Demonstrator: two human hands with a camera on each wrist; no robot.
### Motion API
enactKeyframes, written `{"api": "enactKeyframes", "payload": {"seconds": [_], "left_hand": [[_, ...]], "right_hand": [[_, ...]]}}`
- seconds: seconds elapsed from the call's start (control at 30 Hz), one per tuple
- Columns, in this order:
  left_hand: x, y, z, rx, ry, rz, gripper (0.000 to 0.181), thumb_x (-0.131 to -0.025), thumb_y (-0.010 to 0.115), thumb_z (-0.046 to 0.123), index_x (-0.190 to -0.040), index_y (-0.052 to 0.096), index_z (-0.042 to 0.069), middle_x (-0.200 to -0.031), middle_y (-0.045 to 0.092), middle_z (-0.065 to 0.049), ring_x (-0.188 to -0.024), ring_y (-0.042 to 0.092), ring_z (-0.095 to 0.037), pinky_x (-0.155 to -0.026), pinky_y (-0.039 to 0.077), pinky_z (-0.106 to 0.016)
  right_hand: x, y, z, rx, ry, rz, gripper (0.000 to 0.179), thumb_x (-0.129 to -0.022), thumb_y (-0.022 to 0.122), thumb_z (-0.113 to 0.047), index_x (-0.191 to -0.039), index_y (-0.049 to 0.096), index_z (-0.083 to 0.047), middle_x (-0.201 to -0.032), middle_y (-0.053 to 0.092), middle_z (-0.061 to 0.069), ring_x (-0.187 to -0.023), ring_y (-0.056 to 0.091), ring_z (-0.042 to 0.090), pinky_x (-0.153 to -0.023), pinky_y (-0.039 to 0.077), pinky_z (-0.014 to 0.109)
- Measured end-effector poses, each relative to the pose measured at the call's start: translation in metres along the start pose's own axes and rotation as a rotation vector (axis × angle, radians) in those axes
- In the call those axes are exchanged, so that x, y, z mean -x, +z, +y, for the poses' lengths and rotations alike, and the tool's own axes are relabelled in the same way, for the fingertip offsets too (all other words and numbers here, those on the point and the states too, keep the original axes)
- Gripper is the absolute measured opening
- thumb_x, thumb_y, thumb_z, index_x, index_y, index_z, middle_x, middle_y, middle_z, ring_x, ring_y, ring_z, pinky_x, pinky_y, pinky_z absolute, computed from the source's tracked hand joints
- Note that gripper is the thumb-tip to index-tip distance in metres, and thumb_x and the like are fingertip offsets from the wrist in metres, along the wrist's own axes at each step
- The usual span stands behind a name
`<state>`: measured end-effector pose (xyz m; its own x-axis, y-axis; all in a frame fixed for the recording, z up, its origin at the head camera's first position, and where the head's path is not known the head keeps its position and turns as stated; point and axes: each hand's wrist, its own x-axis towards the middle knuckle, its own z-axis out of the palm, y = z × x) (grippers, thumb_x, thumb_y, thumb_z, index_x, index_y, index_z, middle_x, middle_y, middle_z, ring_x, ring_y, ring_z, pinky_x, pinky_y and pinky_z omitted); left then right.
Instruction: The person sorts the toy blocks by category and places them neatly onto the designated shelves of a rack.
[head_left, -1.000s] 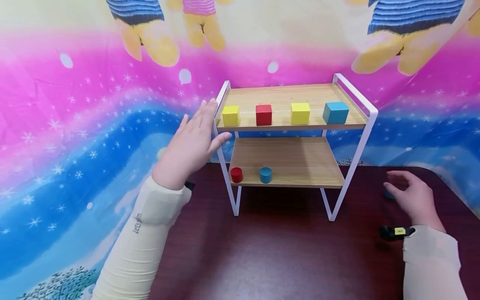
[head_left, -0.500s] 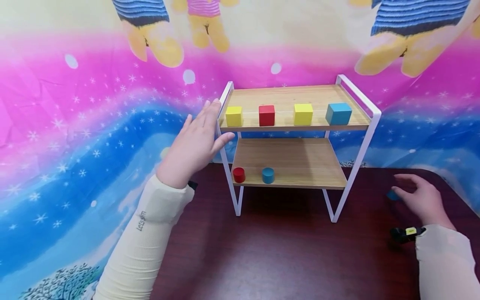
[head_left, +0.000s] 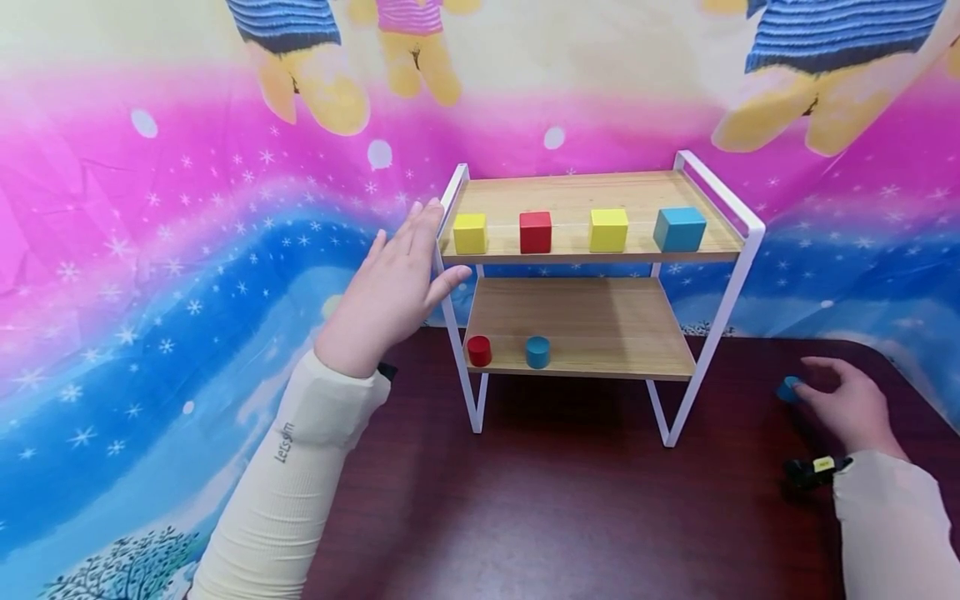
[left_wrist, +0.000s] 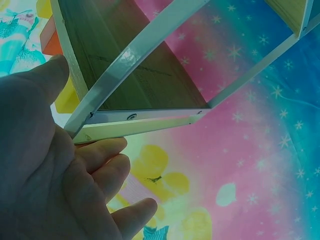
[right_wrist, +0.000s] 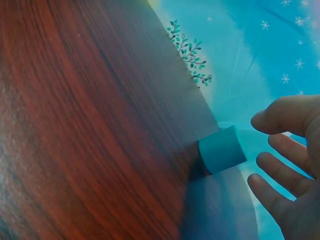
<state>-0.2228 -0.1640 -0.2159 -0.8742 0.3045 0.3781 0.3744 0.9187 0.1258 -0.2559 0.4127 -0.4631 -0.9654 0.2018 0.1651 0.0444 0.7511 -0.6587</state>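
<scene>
My left hand (head_left: 386, 292) rests against the upper left corner of a two-tier shelf (head_left: 577, 187), fingers straight and thumb spread. In the left wrist view its palm and fingers (left_wrist: 102, 155) lie along the white metal frame (left_wrist: 122, 67). On the table at the right stands a blue cylinder block (head_left: 788, 389). My right hand (head_left: 851, 408) is just right of it, fingers loosely bent and holding nothing. The right wrist view shows a gap between the blue cylinder block (right_wrist: 222, 150) and the fingertips (right_wrist: 257, 122).
On the top board stand a yellow cube (head_left: 470, 234), a red cube (head_left: 536, 232), another yellow cube (head_left: 608, 231) and a blue cube (head_left: 680, 230). A red cylinder (head_left: 479, 351) and a blue cylinder (head_left: 537, 352) stand on the lower board. Behind hangs a printed cloth (head_left: 187, 250).
My right hand has moved right, away from the blue cylinder block on the table, which now shows more fully. My left hand stays at the shelf corner; the head view has shifted slightly.
</scene>
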Motion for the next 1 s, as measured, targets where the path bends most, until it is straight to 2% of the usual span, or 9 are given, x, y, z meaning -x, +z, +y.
{"api": "enactKeyframes", "payload": {"seconds": [0.2,0.43,0.47,0.57,0.6,0.67,0.7,0.83,1.0], "left_hand": [[0.000,0.000,0.000,0.007,0.002,0.002,0.086,-0.101,0.058,0.048,-0.163,0.012,0.011,-0.168,0.020,-0.011,-0.156,0.011,-0.025,-0.124,0.010,-0.056],[0.000,-0.001,0.000,0.001,0.003,0.001,0.086,-0.101,0.057,0.049,-0.163,0.012,0.011,-0.168,0.021,-0.011,-0.156,0.011,-0.025,-0.124,0.010,-0.056],[0.000,-0.001,0.000,0.001,0.003,0.001,0.086,-0.101,0.057,0.049,-0.163,0.012,0.011,-0.168,0.021,-0.011,-0.156,0.011,-0.025,-0.124,0.010,-0.056],[-0.001,-0.001,0.000,0.002,-0.001,-0.001,0.085,-0.101,0.058,0.048,-0.163,0.013,0.011,-0.168,0.021,-0.011,-0.156,0.011,-0.025,-0.124,0.010,-0.056],[-0.001,-0.001,0.000,0.000,-0.003,-0.002,0.085,-0.100,0.058,0.048,-0.163,0.013,0.011,-0.168,0.021,-0.011,-0.156,0.010,-0.025,-0.124,0.010,-0.056],[-0.001,0.000,0.000,-0.001,-0.007,-0.005,0.085,-0.100,0.058,0.048,-0.163,0.013,0.012,-0.168,0.021,-0.011,-0.156,0.010,-0.025,-0.124,0.010,-0.056],[-0.001,0.000,0.000,0.000,-0.010,-0.007,0.086,-0.100,0.059,0.048,-0.163,0.013,0.012,-0.168,0.021,-0.011,-0.156,0.010,-0.025,-0.124,0.011,-0.056],[0.000,0.000,0.000,-0.002,-0.014,-0.010,0.087,-0.100,0.060,0.047,-0.163,0.012,0.013,-0.168,0.021,-0.011,-0.156,0.011,-0.025,-0.124,0.011,-0.056],[0.000,-0.001,0.001,0.000,-0.011,-0.008,0.087,-0.100,0.060,0.047,-0.163,0.013,0.012,-0.168,0.021,-0.011,-0.156,0.010,-0.025,-0.124,0.011,-0.056]], "right_hand": [[-0.001,0.001,0.004,-0.017,0.049,-0.025,0.063,-0.104,0.056,-0.026,-0.150,0.034,0.010,-0.147,0.030,0.045,-0.123,0.036,0.064,-0.091,0.039,0.075],[-0.001,0.004,0.007,-0.023,0.074,-0.043,0.063,-0.104,0.057,-0.022,-0.151,0.032,0.011,-0.141,0.038,0.045,-0.120,0.046,0.059,-0.090,0.044,0.071],[-0.001,0.004,0.007,-0.023,0.078,-0.048,0.063,-0.104,0.057,-0.022,-0.151,0.031,0.011,-0.141,0.038,0.045,-0.120,0.046,0.059,-0.088,0.046,0.068],[-0.001,0.005,0.009,-0.033,0.088,-0.059,0.065,-0.104,0.057,-0.024,-0.151,0.030,0.012,-0.142,0.038,0.044,-0.120,0.047,0.057,-0.076,0.058,0.044],[-0.002,0.006,0.009,-0.038,0.091,-0.059,0.065,-0.104,0.057,-0.024,-0.151,0.030,0.012,-0.142,0.038,0.044,-0.119,0.047,0.057,-0.070,0.056,0.037],[-0.002,0.008,0.011,-0.052,0.101,-0.061,0.067,-0.103,0.057,-0.026,-0.151,0.030,0.013,-0.142,0.038,0.044,-0.119,0.047,0.057,-0.068,0.053,0.034],[-0.002,0.009,0.011,-0.059,0.106,-0.061,0.067,-0.103,0.058,-0.027,-0.150,0.030,0.013,-0.142,0.038,0.044,-0.119,0.047,0.058,-0.071,0.053,0.036],[-0.002,0.012,0.013,-0.073,0.124,-0.064,0.069,-0.103,0.058,-0.028,-0.149,0.031,0.015,-0.141,0.037,0.045,-0.121,0.045,0.059,-0.086,0.046,0.066],[-0.002,0.014,0.014,-0.077,0.128,-0.060,0.068,-0.102,0.058,-0.028,-0.148,0.032,0.016,-0.140,0.038,0.045,-0.120,0.045,0.060,-0.089,0.044,0.069]]}}
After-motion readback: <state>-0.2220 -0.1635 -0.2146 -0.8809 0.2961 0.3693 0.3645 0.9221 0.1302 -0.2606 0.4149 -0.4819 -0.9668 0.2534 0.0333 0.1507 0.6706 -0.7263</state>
